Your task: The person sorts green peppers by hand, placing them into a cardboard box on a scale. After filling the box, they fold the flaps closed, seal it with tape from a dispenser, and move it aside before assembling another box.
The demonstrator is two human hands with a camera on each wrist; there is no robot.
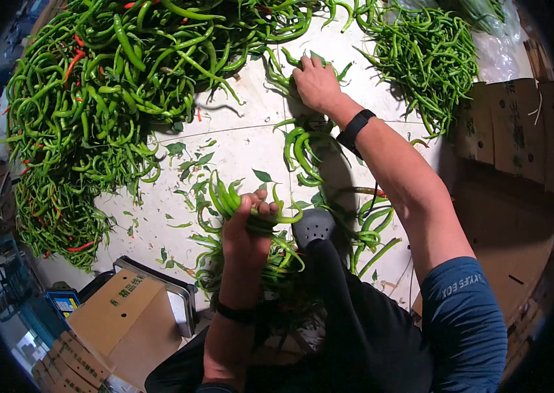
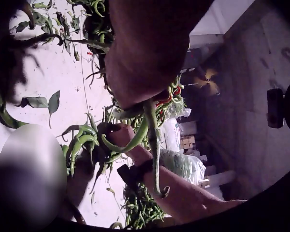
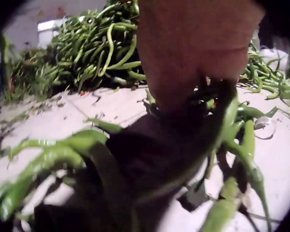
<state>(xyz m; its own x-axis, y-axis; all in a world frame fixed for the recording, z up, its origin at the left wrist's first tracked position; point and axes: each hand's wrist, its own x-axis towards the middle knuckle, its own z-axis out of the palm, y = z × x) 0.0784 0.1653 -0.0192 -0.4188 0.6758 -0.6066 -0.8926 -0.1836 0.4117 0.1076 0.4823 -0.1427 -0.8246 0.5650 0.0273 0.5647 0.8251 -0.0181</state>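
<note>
My left hand point(image 1: 245, 226) grips a small bunch of green chili peppers point(image 1: 224, 196), their curved ends sticking out past the fingers. In the left wrist view one long pepper point(image 2: 155, 150) hangs down from that hand. Farther out, my right hand point(image 1: 319, 85) reaches down to green peppers point(image 1: 279, 80) on the floor, fingers bent among them. The right wrist view has that hand over peppers point(image 3: 53, 154), its fingertips lost in shadow; I cannot tell if they pinch one. Between the hands lie a few loose curved peppers point(image 1: 302, 149).
A big heap of green peppers point(image 1: 113, 85) with a few red ones fills the left. A smaller heap point(image 1: 421, 62) is at far right, beside cardboard boxes point(image 1: 509, 124). Torn leaves point(image 1: 175, 149) dot the tiled floor. A grey shoe point(image 1: 313, 227) and a carton point(image 1: 123, 314) are near me.
</note>
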